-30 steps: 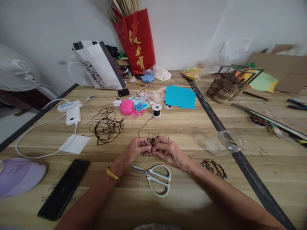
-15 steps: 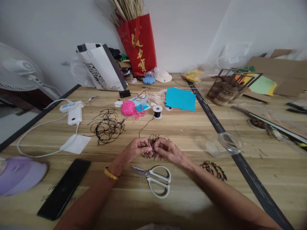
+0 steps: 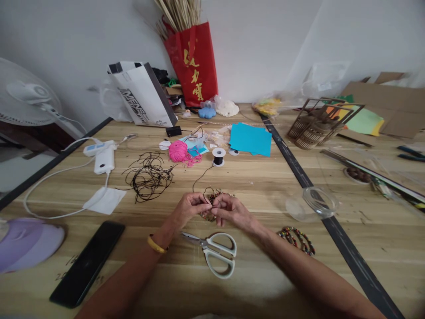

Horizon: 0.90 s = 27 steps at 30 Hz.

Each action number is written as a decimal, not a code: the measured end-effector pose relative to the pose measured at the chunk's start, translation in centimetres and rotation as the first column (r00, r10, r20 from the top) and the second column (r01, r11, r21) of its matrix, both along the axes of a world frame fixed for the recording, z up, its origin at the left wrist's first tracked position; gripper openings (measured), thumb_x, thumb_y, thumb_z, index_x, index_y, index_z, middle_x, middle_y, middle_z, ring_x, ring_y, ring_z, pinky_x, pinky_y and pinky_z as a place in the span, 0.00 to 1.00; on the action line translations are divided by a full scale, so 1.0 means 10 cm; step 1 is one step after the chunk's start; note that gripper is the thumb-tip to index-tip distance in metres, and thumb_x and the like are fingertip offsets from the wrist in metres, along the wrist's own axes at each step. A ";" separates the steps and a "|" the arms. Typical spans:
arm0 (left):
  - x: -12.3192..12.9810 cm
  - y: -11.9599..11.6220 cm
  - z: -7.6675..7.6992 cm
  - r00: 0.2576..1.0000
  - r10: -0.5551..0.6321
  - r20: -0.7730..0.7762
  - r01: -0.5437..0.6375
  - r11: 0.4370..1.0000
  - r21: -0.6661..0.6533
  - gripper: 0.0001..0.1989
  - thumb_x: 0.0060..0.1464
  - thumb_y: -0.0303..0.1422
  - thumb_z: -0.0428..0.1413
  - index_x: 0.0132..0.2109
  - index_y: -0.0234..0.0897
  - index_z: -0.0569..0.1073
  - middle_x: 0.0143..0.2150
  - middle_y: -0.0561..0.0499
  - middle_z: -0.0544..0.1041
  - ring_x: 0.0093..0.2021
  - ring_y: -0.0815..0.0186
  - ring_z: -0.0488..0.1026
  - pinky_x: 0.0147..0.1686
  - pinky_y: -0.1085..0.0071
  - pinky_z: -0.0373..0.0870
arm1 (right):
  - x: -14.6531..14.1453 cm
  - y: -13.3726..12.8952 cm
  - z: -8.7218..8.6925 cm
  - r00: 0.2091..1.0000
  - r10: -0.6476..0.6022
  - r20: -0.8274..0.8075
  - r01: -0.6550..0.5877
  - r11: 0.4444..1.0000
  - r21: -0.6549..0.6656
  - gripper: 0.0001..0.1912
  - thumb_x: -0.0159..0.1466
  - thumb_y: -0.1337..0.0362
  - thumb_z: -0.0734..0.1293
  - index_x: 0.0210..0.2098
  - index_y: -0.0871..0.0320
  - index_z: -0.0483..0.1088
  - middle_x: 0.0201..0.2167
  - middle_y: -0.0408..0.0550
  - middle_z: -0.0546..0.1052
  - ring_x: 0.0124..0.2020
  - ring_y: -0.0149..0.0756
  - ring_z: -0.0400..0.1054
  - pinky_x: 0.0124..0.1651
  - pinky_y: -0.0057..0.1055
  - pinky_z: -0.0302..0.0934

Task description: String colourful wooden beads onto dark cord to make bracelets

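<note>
My left hand and my right hand meet fingertip to fingertip above a string of small coloured beads. Both are closed in a pinch. Black cord runs from the white-rimmed spool to my left fingers, with a small loop standing up between the hands. My right fingertips pinch at the same spot, where a dark bit of cord shows; the fingers hide most of it. Just below my hands lie scissors with pale handles, blades pointing left.
Finished-looking bead bracelets lie right of my right forearm, near a clear round container. On the left are tangled black cords, a phone and a white cable. Pink yarn and blue sheets stand further back.
My fingertips have drawn closer together, and the right fingers have shifted slightly to the left. The cord, beads and scissors lie much as before.
</note>
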<state>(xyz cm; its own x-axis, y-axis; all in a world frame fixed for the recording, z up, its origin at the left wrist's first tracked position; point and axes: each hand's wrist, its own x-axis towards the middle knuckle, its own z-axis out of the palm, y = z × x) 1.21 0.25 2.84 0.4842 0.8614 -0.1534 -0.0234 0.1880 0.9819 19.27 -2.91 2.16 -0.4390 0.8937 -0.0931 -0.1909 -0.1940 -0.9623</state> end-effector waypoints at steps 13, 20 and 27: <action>0.09 -0.06 -0.03 0.983 0.176 -0.059 -0.173 0.983 0.056 0.09 0.39 0.33 0.65 0.25 0.32 0.74 0.21 0.53 0.74 0.22 0.72 0.68 0.25 0.76 0.64 | -0.05 0.02 -0.14 0.994 -0.108 -0.013 0.107 0.992 -0.061 0.17 0.51 0.53 0.74 0.28 0.59 0.68 0.19 0.38 0.73 0.15 0.23 0.64 0.17 0.19 0.60; 0.13 -0.11 -0.02 0.977 0.205 -0.054 -0.202 0.978 0.055 0.09 0.41 0.34 0.64 0.26 0.32 0.74 0.22 0.53 0.75 0.22 0.70 0.70 0.25 0.75 0.66 | -0.09 0.00 -0.14 0.991 -0.111 -0.069 0.098 0.980 -0.171 0.18 0.49 0.55 0.75 0.28 0.60 0.68 0.20 0.40 0.75 0.17 0.24 0.68 0.17 0.18 0.61; 0.15 -0.14 0.02 0.970 0.240 -0.042 -0.237 0.970 0.059 0.09 0.41 0.33 0.64 0.26 0.32 0.74 0.22 0.54 0.74 0.22 0.71 0.69 0.24 0.75 0.66 | -0.10 -0.02 -0.16 0.984 -0.102 -0.148 0.064 0.968 -0.241 0.18 0.48 0.57 0.76 0.28 0.59 0.67 0.22 0.39 0.75 0.19 0.26 0.70 0.18 0.18 0.62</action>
